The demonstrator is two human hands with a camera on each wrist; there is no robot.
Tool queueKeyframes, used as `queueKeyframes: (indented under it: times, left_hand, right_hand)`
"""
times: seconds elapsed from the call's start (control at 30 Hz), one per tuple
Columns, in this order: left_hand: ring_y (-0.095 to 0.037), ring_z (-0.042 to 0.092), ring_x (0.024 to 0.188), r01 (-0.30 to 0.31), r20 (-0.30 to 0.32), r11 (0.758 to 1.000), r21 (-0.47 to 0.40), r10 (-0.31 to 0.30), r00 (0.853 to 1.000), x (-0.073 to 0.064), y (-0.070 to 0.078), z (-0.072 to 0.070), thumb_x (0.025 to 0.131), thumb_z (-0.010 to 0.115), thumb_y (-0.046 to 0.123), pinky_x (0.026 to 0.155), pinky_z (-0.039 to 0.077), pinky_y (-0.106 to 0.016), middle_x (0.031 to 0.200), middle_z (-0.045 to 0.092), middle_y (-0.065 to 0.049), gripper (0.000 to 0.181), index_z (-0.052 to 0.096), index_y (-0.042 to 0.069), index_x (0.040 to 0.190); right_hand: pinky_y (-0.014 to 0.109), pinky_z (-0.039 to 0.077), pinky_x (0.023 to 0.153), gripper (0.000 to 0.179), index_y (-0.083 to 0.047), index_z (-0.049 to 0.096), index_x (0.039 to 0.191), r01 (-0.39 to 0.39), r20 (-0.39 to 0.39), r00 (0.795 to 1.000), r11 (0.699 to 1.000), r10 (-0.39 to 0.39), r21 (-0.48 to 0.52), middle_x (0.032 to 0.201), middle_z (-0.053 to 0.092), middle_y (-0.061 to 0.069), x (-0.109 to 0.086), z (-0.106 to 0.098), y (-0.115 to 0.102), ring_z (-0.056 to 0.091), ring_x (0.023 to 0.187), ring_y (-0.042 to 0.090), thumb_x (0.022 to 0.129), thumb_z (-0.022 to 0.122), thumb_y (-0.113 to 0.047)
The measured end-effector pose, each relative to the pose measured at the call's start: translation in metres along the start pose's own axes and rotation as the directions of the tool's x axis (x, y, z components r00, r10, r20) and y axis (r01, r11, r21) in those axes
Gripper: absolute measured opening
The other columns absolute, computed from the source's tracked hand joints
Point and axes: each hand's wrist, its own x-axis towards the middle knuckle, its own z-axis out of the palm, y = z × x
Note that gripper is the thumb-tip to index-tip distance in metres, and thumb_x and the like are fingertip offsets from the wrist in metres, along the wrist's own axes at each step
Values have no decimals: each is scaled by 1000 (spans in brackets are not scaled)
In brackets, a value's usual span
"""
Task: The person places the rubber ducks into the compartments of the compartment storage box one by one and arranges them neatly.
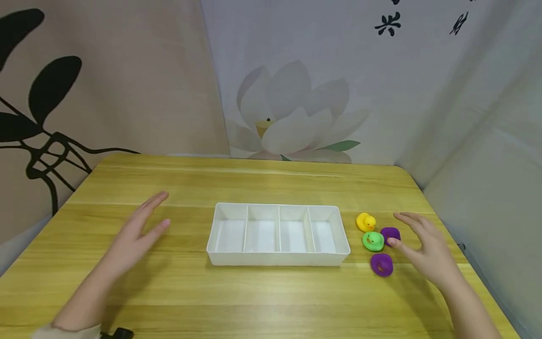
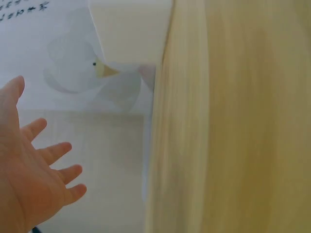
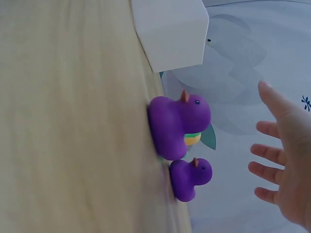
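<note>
Several small rubber ducks sit in a cluster right of the white tray: a yellow duck [image 1: 365,222], a green duck [image 1: 373,241] and two purple ones. The nearer purple duck [image 1: 382,264] looms larger in the right wrist view, with the other purple duck [image 3: 187,179] beyond it. My right hand [image 1: 429,249] hovers beside the ducks, fingers spread, holding nothing. On the other side, my left hand [image 1: 131,240] is held over the table left of the tray, its fingers extended and nothing in it.
The white tray [image 1: 277,259], split by dividers into several compartments, stands mid-table. Behind the wooden table [image 1: 262,301] hangs a curtain [image 1: 169,84] with a printed flower and leaves. A dark object [image 1: 120,333] shows near the left sleeve.
</note>
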Motion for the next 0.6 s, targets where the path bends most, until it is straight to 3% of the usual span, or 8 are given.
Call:
queueKeyframes:
  times: [0.23,0.4,0.5,0.6]
  left_hand:
    - [-43,20,138,57,88,995,-87,-50,995,-3,0,19,99,54,17,98,18,-74,154,27,-13,56,31,16,150]
    - [-42,22,137,72,134,989,-129,-55,989,-3,-3,32,97,58,18,96,19,-75,153,29,-11,59,32,13,150]
    - [-40,26,136,71,148,985,-158,-47,988,-3,-5,39,96,60,17,98,20,-73,152,32,-10,60,33,12,149]
    - [-39,30,134,59,155,981,-187,-30,987,-4,-7,46,95,61,15,99,23,-71,150,35,-10,58,35,10,148]
  right_hand:
    - [70,33,85,49,-5,59,126,-64,47,997,998,64,14,127,54,18,-10,4,-1,46,113,44,83,76,-23]
    - [63,38,84,44,-8,63,121,-71,53,996,997,69,30,113,62,9,-16,6,2,51,101,18,82,78,-22]
    - [45,41,87,42,-8,66,118,-63,57,996,998,61,30,105,65,4,-18,9,6,51,94,8,80,80,-20]
    - [33,40,83,41,-9,67,117,-70,82,994,997,67,29,101,66,2,-20,11,9,54,91,9,79,80,-21]
